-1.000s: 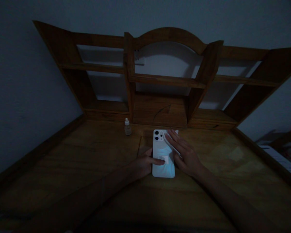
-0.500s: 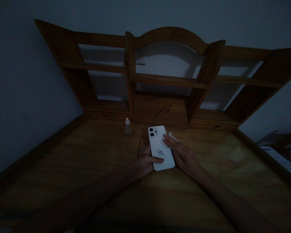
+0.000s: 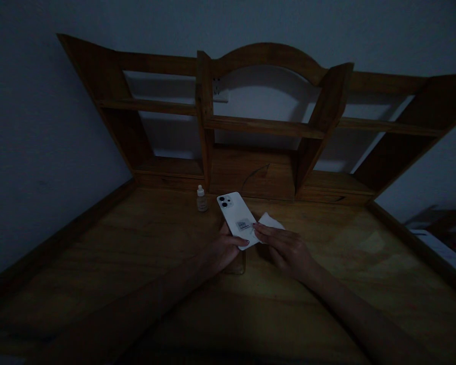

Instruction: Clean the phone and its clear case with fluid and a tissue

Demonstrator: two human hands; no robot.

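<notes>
A white smartphone [image 3: 236,210] is held back side up above the desk, with its cameras at the upper left and a printed label on its lower half. My left hand [image 3: 224,249] grips its lower left edge, thumb across the back. My right hand [image 3: 285,246] is closed on a white wipe [image 3: 270,221] and presses it with the fingertips against the phone's right edge, beside the label. Under my left hand lies a flat, clear-looking phone case [image 3: 238,266], mostly hidden.
A small dropper bottle [image 3: 201,199] with a white top stands left of the phone. Along the back of the wooden desk [image 3: 167,223] rises a wooden shelf unit [image 3: 266,124]. A wall socket [image 3: 220,94] shows through it. A white object [image 3: 437,248] sits beyond the right edge.
The phone has tilted, its camera end swinging left and its lower end rising. My right hand has slid the wipe down toward the label, and more of the wipe shows.
</notes>
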